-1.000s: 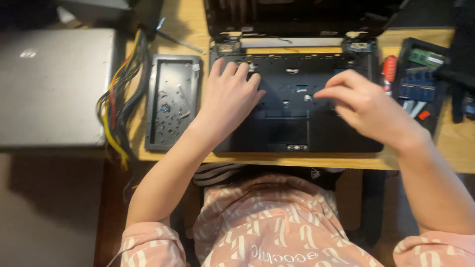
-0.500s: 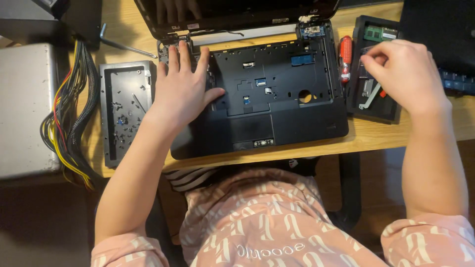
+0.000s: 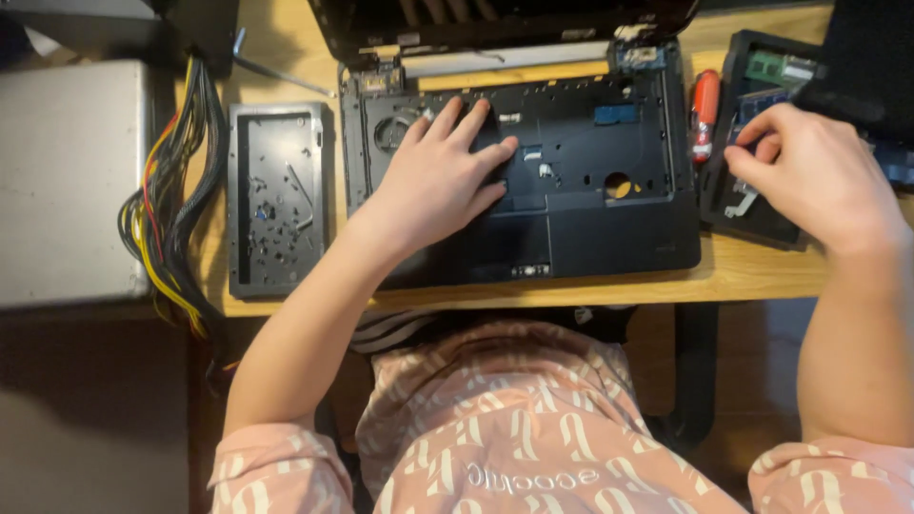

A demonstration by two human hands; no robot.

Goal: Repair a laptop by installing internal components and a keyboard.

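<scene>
A black laptop base (image 3: 609, 219) with its keyboard removed lies on the wooden desk (image 3: 752, 271), lid tilted up at the back. My left hand (image 3: 438, 181) rests flat on the left part of the base, fingers spread. My right hand (image 3: 809, 176) hovers over a black parts tray (image 3: 733, 205) to the right of the laptop, fingertips pinched together near small parts; whether they grip anything is hidden. A red-handled screwdriver (image 3: 705, 114) lies between the laptop and that tray.
A black rectangular tray (image 3: 276, 200) holding small screws sits left of the laptop. A grey computer case (image 3: 67, 181) with a bundle of coloured cables (image 3: 171, 209) stands at the far left. A dark object (image 3: 876, 57) fills the right back corner.
My right hand has left the laptop base and moved right, onto the parts tray. My left hand stays on the base. The view has shifted to the right.
</scene>
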